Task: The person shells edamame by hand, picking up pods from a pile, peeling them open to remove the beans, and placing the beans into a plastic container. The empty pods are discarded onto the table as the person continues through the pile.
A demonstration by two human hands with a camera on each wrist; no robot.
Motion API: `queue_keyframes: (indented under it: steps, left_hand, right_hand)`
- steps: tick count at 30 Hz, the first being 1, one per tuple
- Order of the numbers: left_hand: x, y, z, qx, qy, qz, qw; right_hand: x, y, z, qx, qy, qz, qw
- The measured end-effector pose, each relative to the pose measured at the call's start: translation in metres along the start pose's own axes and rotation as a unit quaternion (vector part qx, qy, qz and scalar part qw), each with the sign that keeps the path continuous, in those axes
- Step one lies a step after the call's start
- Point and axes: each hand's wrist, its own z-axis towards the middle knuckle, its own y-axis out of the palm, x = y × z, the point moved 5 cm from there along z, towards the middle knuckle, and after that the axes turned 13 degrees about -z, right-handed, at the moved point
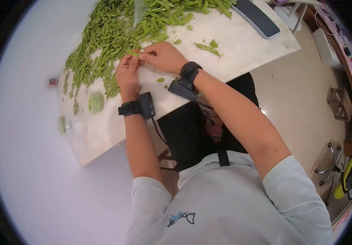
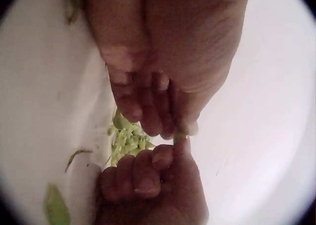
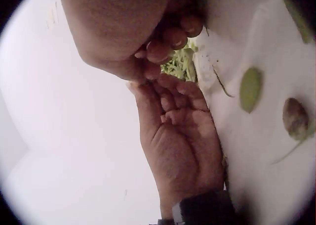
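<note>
Pod (image 1: pixel 133 52), near pod heap (image 1: pixel 102 43) | left hand (image 1: pixel 127 76) and right hand (image 1: pixel 165 56): fingertips closed, both pinching it | step: seemingly splitting or trimming | next: probably calls for firm grip, small twist

Indoors, whether home or workplace is unclear: bench (image 1: pixel 241 49) heaped with green pods (image 1: pixel 102 41), pale floor (image 1: pixel 294 94), wheeled chair base (image 1: pixel 332 166).

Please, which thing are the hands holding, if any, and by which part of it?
A green pod: the right hand pinches the end nearest to it, and the left hand holds it too, but exactly where is hard to see.
</note>
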Motion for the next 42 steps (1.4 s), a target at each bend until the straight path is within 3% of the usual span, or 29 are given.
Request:
queue_keyframes:
  steps: [2,8,16,19,25,37,39,42]
  left_hand:
    - [-0.006,-0.004,0.002,-0.005,-0.006,-0.053,0.999]
    - [0.000,-0.006,-0.001,-0.004,0.042,0.010,0.999]
    - [0.011,-0.002,-0.010,0.002,0.070,0.035,0.997]
    - [0.007,0.003,-0.004,-0.001,0.053,0.013,0.999]
    - [0.011,0.007,-0.006,-0.059,0.023,-0.054,0.997]
    - [-0.004,-0.004,0.005,-0.062,0.025,-0.055,0.996]
    - [-0.004,-0.008,0.002,-0.024,0.052,-0.031,0.998]
    - [-0.001,-0.008,0.001,-0.048,0.033,-0.045,0.997]
  right_hand:
    - [0.002,0.000,0.000,0.022,-0.018,0.002,1.000]
    - [0.003,0.003,0.003,0.025,-0.071,-0.082,0.994]
    - [0.003,0.007,0.005,-0.011,-0.034,-0.042,0.998]
    - [0.000,0.005,0.004,0.000,-0.066,-0.026,0.997]
    - [0.008,0.009,0.002,-0.104,0.010,0.053,0.993]
    - [0.002,0.007,-0.001,-0.049,-0.109,-0.005,0.993]
    - [-0.001,0.009,0.000,-0.042,-0.117,-0.026,0.992]
    - [0.002,0.009,0.002,-0.030,-0.103,-0.012,0.994]
